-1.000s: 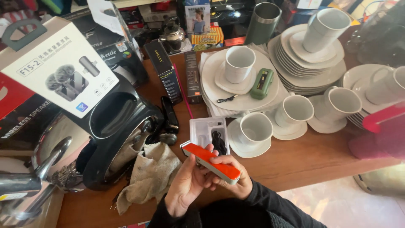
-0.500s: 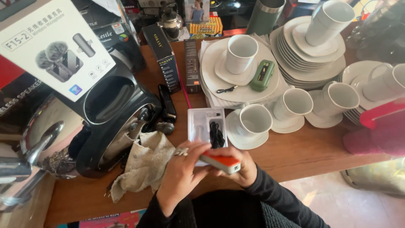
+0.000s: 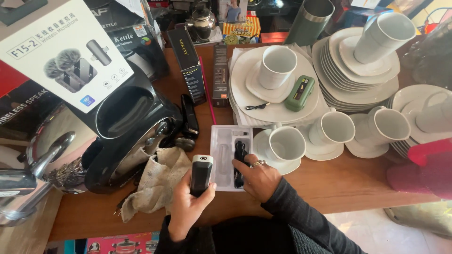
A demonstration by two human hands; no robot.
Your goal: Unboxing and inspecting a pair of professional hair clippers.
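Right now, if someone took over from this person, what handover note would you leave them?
Left hand: holds a small dark device with a white end upright, clear of the table.
Right hand: fingers inside the clear plastic tray, on the black cable lying there.
Tray sits on the wooden table between a crumpled cloth and a cup on a saucer.
Done: device is out of the tray. Left: cable not yet lifted.

black device point(image 3: 200, 175) upright, clear tray point(image 3: 229, 157) flat

A brown wooden table point(image 3: 358, 181) fills the middle of the frame. At the lower right, past its edge, is a pale tiled floor point(image 3: 367, 230). Soft daylight falls on the wood.
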